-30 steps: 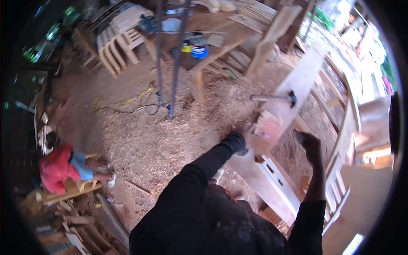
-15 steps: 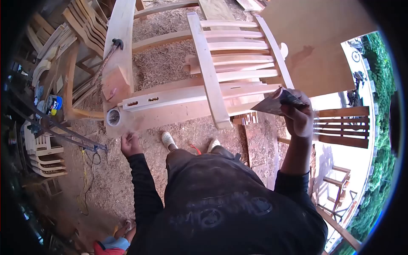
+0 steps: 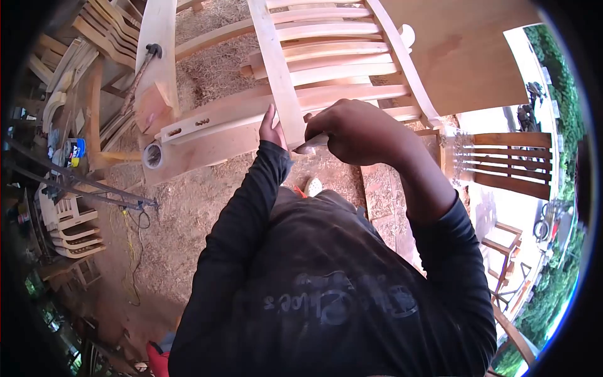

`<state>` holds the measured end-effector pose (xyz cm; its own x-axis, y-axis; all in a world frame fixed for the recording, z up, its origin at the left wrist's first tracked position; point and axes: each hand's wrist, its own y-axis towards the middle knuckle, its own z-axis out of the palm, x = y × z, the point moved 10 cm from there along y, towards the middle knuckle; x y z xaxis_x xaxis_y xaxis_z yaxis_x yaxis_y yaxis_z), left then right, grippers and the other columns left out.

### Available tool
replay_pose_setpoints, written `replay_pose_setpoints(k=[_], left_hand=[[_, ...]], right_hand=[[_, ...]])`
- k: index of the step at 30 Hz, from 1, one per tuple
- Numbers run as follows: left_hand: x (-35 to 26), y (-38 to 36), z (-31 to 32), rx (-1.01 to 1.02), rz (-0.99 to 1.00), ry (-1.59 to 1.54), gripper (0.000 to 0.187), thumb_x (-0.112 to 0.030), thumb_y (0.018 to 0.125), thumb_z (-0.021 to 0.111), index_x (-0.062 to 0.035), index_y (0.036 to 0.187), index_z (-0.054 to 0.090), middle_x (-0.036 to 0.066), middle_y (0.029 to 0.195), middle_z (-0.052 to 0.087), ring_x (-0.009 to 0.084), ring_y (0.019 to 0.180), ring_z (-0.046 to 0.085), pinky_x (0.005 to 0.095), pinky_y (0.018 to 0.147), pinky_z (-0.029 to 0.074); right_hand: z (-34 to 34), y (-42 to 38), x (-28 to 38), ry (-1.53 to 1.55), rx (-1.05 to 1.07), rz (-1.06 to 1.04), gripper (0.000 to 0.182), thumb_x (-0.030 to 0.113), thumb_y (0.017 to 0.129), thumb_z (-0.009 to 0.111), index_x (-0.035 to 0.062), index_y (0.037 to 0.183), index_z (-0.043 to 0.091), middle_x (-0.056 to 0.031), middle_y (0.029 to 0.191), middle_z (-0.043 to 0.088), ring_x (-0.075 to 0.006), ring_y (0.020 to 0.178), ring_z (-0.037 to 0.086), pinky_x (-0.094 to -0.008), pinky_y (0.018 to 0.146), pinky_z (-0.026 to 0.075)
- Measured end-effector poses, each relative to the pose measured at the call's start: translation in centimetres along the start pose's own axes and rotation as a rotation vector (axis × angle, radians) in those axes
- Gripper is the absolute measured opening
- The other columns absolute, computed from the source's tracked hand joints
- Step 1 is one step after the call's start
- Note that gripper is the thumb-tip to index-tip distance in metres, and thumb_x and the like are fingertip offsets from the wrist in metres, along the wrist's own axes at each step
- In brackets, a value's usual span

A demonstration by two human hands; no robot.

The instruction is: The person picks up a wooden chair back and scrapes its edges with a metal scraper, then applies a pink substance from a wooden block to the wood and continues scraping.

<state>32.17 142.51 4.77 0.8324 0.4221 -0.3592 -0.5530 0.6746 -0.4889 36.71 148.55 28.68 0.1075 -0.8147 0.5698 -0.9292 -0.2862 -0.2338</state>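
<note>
A pale wooden slatted frame, with curved slats between two side rails, lies on the workbench. My left hand is at the near end of its left rail, one digit stretched up along the rail's edge and the other fingers partly hidden. My right hand is closed on a folded piece of sandpaper, held against the same rail end from the other side. Most of the sheet is covered by the fingers.
A hammer lies on the bench plank at left. A round container stands at the bench corner, near a slotted wooden piece. Curved chair parts are stacked at left. A slatted wooden piece stands at right.
My right hand has brought the sandpaper left and down to the rail end. My left hand has risen from beside the bench to the rail. The view has shifted slightly.
</note>
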Motion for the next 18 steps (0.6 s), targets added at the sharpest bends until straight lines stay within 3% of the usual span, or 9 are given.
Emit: replay_pose_setpoints(k=[2,3,5,7,10,11,14,18], left_hand=[[0.0,0.7,1.1,0.081,0.036,-0.089,0.073,-0.062,0.098,0.044,-0.0037,0.142,0.050,0.021,0.135,0.058,0.0368,0.126,0.056,0.0501,0.109,0.043],[0.1,1.3,1.0,0.103,0.067,-0.084,0.085,-0.068,0.091,0.052,-0.0009,0.143,0.044,0.029,0.129,0.059,0.0454,0.122,0.057,0.0582,0.107,0.045],[1.9,1.7,2.3,0.418,-0.194,-0.589,0.082,-0.067,0.092,0.051,-0.0013,0.140,0.048,0.029,0.126,0.060,0.0448,0.118,0.059,0.0575,0.104,0.048],[1.2,1.2,1.2,0.085,-0.075,-0.377,0.072,-0.065,0.093,0.051,-0.0029,0.130,0.056,0.024,0.112,0.067,0.0399,0.103,0.067,0.0528,0.090,0.057],[1.1,1.0,2.8,0.272,-0.140,-0.478,0.066,-0.064,0.094,0.051,-0.0048,0.123,0.059,0.017,0.099,0.070,0.0337,0.089,0.069,0.0481,0.078,0.058],[1.3,1.2,2.1,0.177,-0.104,-0.426,0.061,-0.062,0.094,0.051,-0.0066,0.117,0.061,0.013,0.091,0.069,0.0299,0.080,0.068,0.0446,0.071,0.056],[1.9,2.6,0.2,0.075,-0.067,-0.442,0.058,-0.060,0.095,0.050,-0.0075,0.116,0.061,0.012,0.091,0.069,0.0292,0.080,0.067,0.0433,0.072,0.056],[1.9,3.0,-0.1,0.103,-0.019,-0.400,0.053,-0.056,0.097,0.049,-0.0080,0.116,0.060,0.011,0.091,0.069,0.0289,0.078,0.067,0.0430,0.072,0.056]], right_hand=[[1.6,1.6,-0.6,-0.098,0.111,0.095,0.035,-0.005,0.073,0.058,0.0083,0.101,0.073,-0.0158,0.094,0.071,-0.0372,0.092,0.067,-0.0464,0.082,0.052],[2.1,2.2,-0.8,-0.134,0.149,0.138,0.035,-0.005,0.074,0.058,0.0086,0.102,0.073,-0.0156,0.095,0.072,-0.0371,0.093,0.067,-0.0465,0.082,0.052],[3.2,3.1,-1.0,-0.177,0.208,0.196,0.036,-0.005,0.074,0.058,0.0094,0.103,0.074,-0.0152,0.097,0.072,-0.0372,0.094,0.067,-0.0465,0.084,0.052],[3.6,4.0,-1.3,-0.199,0.231,0.221,0.038,-0.005,0.075,0.058,0.0107,0.105,0.074,-0.0148,0.099,0.072,-0.0375,0.095,0.067,-0.0465,0.084,0.052],[3.7,4.7,-0.8,-0.244,0.262,0.275,0.040,-0.005,0.075,0.057,0.0120,0.107,0.075,-0.0144,0.101,0.073,-0.0372,0.097,0.067,-0.0460,0.085,0.052],[3.9,4.8,-0.7,-0.250,0.266,0.284,0.042,-0.005,0.075,0.056,0.0120,0.108,0.075,-0.0145,0.101,0.073,-0.0369,0.098,0.067,-0.0457,0.086,0.052],[4.6,4.8,-0.5,-0.256,0.286,0.291,0.047,-0.007,0.073,0.054,0.0119,0.109,0.075,-0.0148,0.103,0.073,-0.0361,0.100,0.067,-0.0449,0.088,0.052],[5.0,4.8,-0.5,-0.226,0.342,0.249,0.051,-0.009,0.070,0.051,0.0111,0.109,0.076,-0.0152,0.105,0.073,-0.0354,0.101,0.067,-0.0440,0.090,0.052]])
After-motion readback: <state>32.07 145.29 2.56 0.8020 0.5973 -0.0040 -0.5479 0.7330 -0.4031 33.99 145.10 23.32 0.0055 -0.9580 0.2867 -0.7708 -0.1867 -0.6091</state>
